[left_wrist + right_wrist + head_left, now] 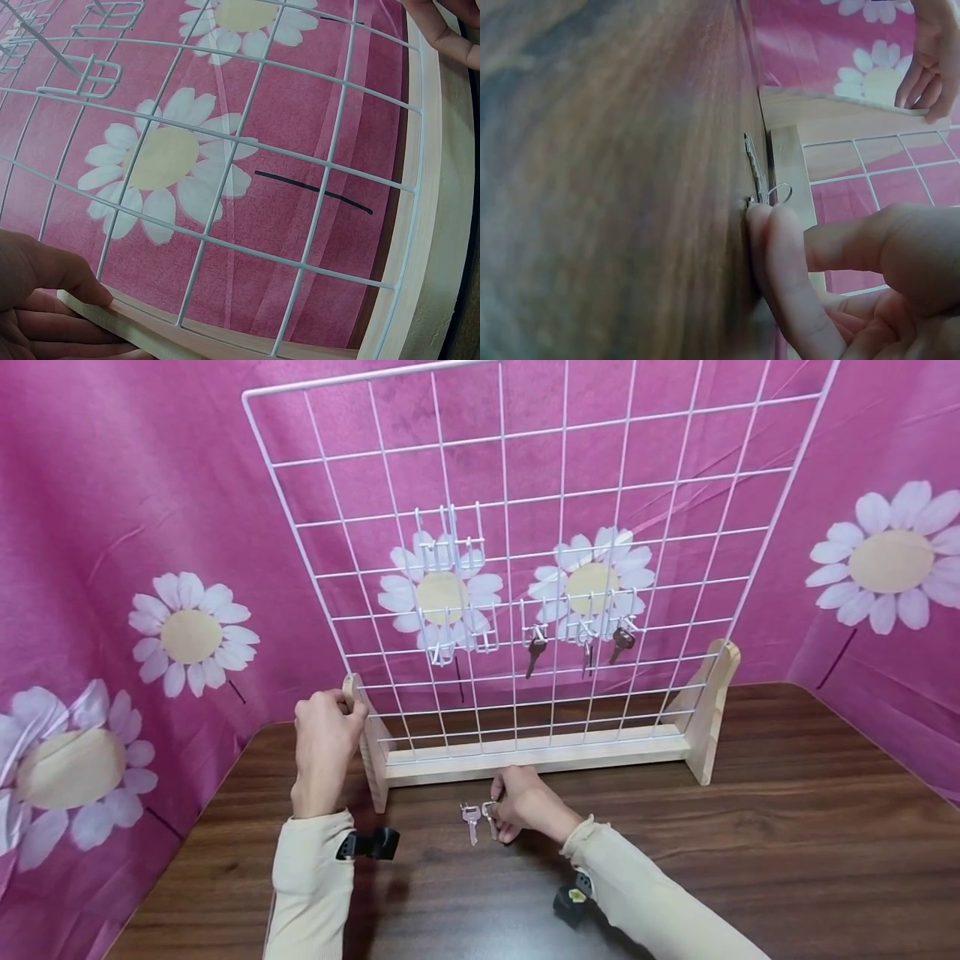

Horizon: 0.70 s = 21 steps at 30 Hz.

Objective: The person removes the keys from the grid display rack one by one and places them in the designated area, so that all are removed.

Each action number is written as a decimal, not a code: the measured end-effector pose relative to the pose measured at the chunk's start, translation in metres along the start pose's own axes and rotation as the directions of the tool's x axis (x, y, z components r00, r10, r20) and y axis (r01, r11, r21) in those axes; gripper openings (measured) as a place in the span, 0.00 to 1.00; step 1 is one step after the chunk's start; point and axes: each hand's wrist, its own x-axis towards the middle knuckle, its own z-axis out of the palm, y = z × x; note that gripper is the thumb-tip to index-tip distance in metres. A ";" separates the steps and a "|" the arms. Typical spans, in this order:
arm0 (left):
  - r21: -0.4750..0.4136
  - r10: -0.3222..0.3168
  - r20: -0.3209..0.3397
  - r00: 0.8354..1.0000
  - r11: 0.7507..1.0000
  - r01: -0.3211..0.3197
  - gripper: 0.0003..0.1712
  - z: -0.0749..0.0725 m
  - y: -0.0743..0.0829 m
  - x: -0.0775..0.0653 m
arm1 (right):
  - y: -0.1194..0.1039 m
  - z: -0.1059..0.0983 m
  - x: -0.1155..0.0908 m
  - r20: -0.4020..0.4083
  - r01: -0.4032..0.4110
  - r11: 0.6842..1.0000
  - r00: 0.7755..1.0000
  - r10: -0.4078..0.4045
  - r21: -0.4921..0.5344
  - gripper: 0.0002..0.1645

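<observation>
At the left end of the wooden stand, my left hand (327, 739) grips the top of the upright side piece (131, 324), fingers on one face and thumb on the other. My right hand (528, 802) is low over the table in front of the stand. Its fingertips pinch a small silver key (490, 817). A second key (471, 822) lies flat on the wood just left of it. In the right wrist view, a thin key ring (781, 193) stands up by the fingertips, and a key (754, 169) points away from them.
A white wire grid (540, 556) rises from the stand's base (540, 756). Dark keys (536, 656) hang from hooks at its middle right; bare white hooks (450, 547) sit further left. Pink flowered cloth (187, 510) surrounds the brown table (787, 827).
</observation>
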 end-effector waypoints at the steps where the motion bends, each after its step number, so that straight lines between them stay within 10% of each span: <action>1: 0.001 0.000 0.003 1.000 1.000 0.000 0.11 0.000 0.000 0.000 | 0.000 0.001 0.000 0.000 -0.004 1.000 1.000 0.004 0.010 0.08; 21: 0.016 0.007 0.021 1.000 1.000 -0.007 0.09 0.000 -0.002 0.002 | 0.000 0.003 0.001 0.022 0.001 1.000 1.000 -0.001 0.008 0.08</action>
